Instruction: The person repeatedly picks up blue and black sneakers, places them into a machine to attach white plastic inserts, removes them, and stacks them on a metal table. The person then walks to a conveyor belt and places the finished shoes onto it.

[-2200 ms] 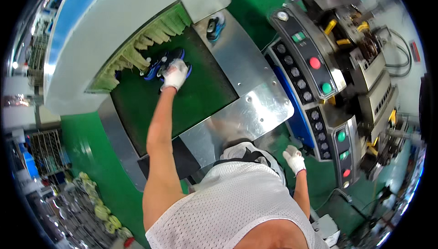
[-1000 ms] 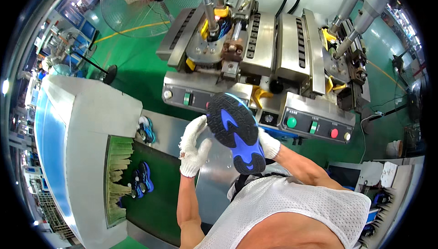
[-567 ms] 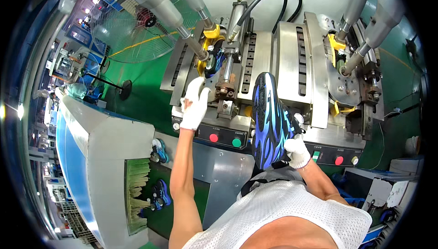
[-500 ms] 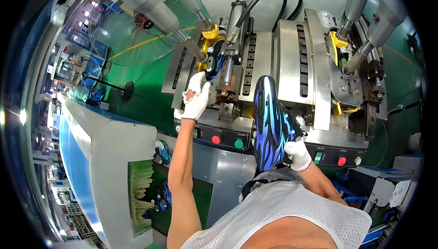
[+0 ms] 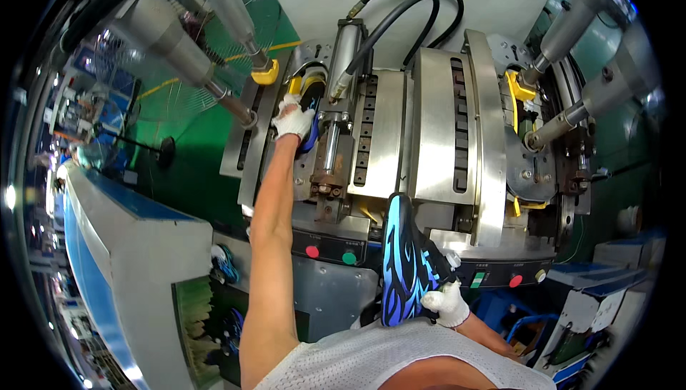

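My left hand (image 5: 291, 118), in a white glove with bare fingertips showing, reaches to the left station of a metal pressing machine (image 5: 379, 147). Its fingers are closed around a black and blue sports shoe (image 5: 312, 98) that sits in that station, beside the hydraulic cylinder (image 5: 347, 54). Close to my body, my gloved right hand (image 5: 449, 305) grips a second sports shoe (image 5: 409, 265). This one is tilted on its side, toe pointing away, its blue flame-patterned sole side showing. Part of the shoe under my left hand is hidden.
Two grey press rods (image 5: 232, 101) with a yellow pad (image 5: 264, 73) stand over the left station. More press rods (image 5: 564, 122) rest at the right station. Push buttons line the front panel (image 5: 329, 248). A grey and blue housing with a bristle-edged opening (image 5: 196, 326) stands left, shoes beside it.
The left press rods have lifted off the shoe in the left station. My left hand has moved onto that shoe and closed on it. The shoe in my right hand sits lower, nearer my body.
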The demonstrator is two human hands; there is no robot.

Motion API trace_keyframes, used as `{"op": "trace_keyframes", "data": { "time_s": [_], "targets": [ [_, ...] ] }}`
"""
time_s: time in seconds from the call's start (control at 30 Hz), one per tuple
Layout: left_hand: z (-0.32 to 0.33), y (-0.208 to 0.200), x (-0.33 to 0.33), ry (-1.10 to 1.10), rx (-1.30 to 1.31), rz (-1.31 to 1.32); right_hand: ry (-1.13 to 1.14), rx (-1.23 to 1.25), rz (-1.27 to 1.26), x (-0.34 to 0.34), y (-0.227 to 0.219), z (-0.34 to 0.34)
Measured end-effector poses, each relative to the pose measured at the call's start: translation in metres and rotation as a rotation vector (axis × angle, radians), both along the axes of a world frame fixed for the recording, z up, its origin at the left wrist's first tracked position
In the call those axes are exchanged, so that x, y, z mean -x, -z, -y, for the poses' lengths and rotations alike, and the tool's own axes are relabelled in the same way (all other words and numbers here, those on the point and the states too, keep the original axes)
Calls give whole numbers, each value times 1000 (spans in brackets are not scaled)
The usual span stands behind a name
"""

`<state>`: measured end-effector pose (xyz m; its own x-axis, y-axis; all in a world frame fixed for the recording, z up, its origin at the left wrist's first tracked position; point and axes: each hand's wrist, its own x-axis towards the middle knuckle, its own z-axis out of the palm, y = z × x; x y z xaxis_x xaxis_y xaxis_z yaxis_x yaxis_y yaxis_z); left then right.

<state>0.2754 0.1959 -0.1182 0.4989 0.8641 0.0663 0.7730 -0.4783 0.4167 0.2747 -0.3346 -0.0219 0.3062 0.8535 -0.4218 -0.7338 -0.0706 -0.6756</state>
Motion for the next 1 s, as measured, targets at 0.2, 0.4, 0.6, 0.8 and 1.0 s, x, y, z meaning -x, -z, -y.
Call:
{"op": "trace_keyframes", "data": {
  "time_s": [0.2,0.4,0.6,0.8,1.0],
  "targets": [
    [10,-89,54,-71,-41,39,-13,18,89,0,-16,-24],
    [138,-147,181,-67,-104,436,73,22,23,16,-25,-78],
    [262,-89,332,-301,57,464,-97,12,135,23,-42,-276],
    [366,5,422,-534,280,201,99,173,353,-25,64,-473],
    [473,111,438,-730,358,100,-365,619,1616,-90,150,-583]
  ]
}}
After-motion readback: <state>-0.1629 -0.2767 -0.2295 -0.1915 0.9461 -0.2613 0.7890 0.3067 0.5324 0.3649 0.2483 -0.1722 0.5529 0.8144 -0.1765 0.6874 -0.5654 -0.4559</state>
